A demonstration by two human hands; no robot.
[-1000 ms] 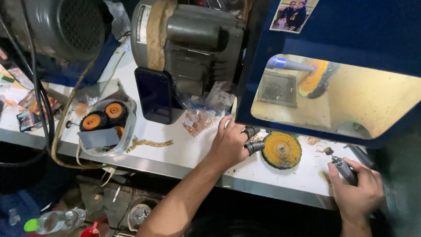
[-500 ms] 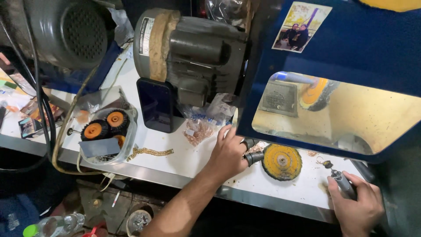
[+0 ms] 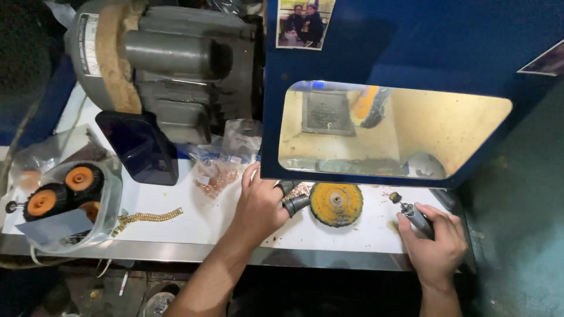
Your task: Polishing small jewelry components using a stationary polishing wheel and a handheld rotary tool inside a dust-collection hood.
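While the left hand (image 3: 262,205) lies flat, fingers loose, beside a yellow buffing wheel (image 3: 336,203) on the bench (image 3: 194,217), right hand (image 3: 435,243) grips a rotary tool (image 3: 415,216).

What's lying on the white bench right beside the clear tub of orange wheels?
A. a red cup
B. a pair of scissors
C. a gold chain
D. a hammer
C: a gold chain lies on the white bench just right of the clear tub holding orange wheels.
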